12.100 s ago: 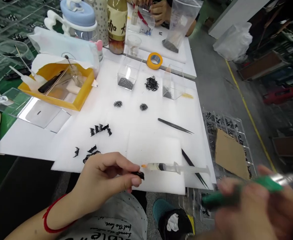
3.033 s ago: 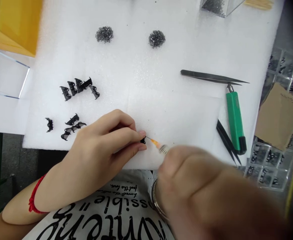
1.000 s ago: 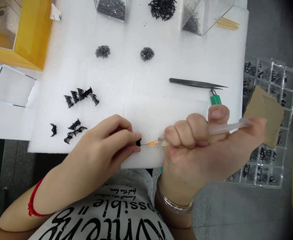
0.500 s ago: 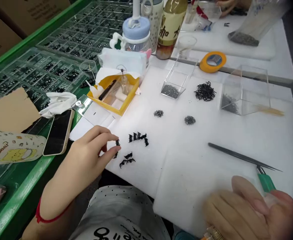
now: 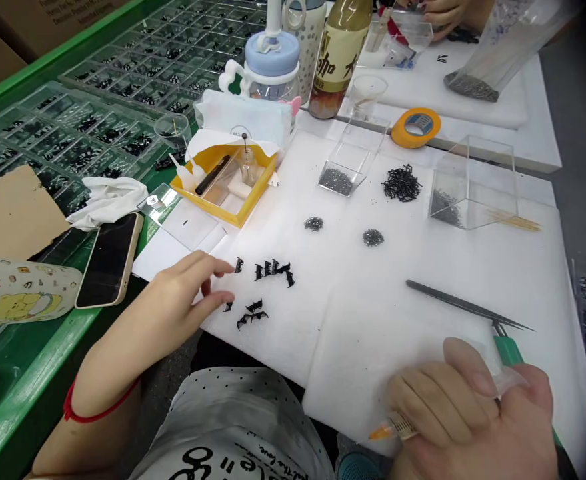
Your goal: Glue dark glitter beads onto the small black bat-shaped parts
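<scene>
My left hand (image 5: 187,293) hovers over the white mat's left side, thumb and fingers apart, with nothing between them. Just past its fingertips stands a small black bat-shaped piece (image 5: 239,265); another is partly hidden by the thumb. To their right is a row of several black bat pieces (image 5: 271,269), and below it a small cluster of more (image 5: 253,315). At the lower right, my right hand (image 5: 463,413) is closed around a small bottle with an orange tip (image 5: 381,433) and a clear part near the thumb. Dark tweezers (image 5: 465,304) lie beyond it, beside a green-handled tool (image 5: 507,349).
Behind are black bead piles (image 5: 403,183), clear boxes (image 5: 337,181), orange tape (image 5: 415,127), a yellow tray (image 5: 233,217) and a glass bottle (image 5: 333,67). A phone (image 5: 109,260) and compartment trays (image 5: 73,143) are left. Another person's hands (image 5: 443,13) show at the top.
My left thumb and finger have parted and let go of a small black bat piece, which now stands on the mat. The view has shifted slightly; my right hand still holds the bottle.
</scene>
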`<state>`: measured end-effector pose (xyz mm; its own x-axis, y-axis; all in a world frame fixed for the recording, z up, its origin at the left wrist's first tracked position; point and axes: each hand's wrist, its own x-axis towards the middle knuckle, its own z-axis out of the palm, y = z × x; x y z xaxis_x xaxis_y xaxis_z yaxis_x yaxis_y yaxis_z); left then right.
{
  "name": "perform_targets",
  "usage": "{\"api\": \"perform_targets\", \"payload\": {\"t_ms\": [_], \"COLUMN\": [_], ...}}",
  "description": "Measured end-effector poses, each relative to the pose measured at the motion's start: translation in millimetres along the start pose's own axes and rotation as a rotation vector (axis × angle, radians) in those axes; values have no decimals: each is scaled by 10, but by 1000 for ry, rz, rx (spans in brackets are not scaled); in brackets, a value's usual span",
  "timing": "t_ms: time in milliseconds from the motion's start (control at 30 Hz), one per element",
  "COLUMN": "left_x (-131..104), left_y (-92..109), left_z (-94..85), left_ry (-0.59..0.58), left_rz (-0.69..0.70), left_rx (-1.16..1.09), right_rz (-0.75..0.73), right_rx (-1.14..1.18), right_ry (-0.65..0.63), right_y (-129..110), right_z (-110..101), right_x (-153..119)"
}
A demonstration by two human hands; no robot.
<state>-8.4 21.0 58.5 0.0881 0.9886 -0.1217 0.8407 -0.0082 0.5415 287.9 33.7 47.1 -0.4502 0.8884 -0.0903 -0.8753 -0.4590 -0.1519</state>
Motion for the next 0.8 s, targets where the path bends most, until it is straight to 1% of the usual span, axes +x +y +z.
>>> {"api": "perform_targets", "payload": {"t_ms": [100, 233, 300, 367, 433, 467, 500, 567, 600, 633, 667, 733, 800], "left_x": [-114, -127, -115, -102, -88, -80, -70, -47, -35, -24, -15, -10, -24], "left_y": [-1, -7, 28, 130, 308, 418, 535, 754, 841, 903, 939, 937, 877], "left_z": [30, 24, 5, 29, 140, 229, 335, 567, 674, 764, 833, 900, 895], "left_ry": [-64, -48, -12, 111, 270, 311, 304, 328, 316, 322, 301, 242, 171], "left_rz": [59, 132, 168, 202, 272, 348, 438, 675, 788, 872, 920, 974, 974], "left_rx": [30, 12, -35, -69, -67, -65, -52, -64, -68, -84, -84, -108, -128], "right_rz": [-23, -67, -118, -183, -246, -279, -313, -403, -455, -509, -559, -648, -704], "right_rx": [-28, -42, -19, 18, 50, 67, 81, 99, 103, 102, 91, 42, -36], "right_ry": [29, 53, 58, 56, 21, -4, -32, -54, -48, -30, -5, 66, 143], "right_y": [-4, 0, -1, -12, -35, -49, -63, -88, -98, -105, -111, -122, -132], "right_z": [-7, -46, -81, -119, -143, -145, -138, -102, -76, -49, -23, 14, 28], "right_x": [-17, -47, -70, -102, -145, -172, -203, -273, -311, -348, -383, -437, -458]}}
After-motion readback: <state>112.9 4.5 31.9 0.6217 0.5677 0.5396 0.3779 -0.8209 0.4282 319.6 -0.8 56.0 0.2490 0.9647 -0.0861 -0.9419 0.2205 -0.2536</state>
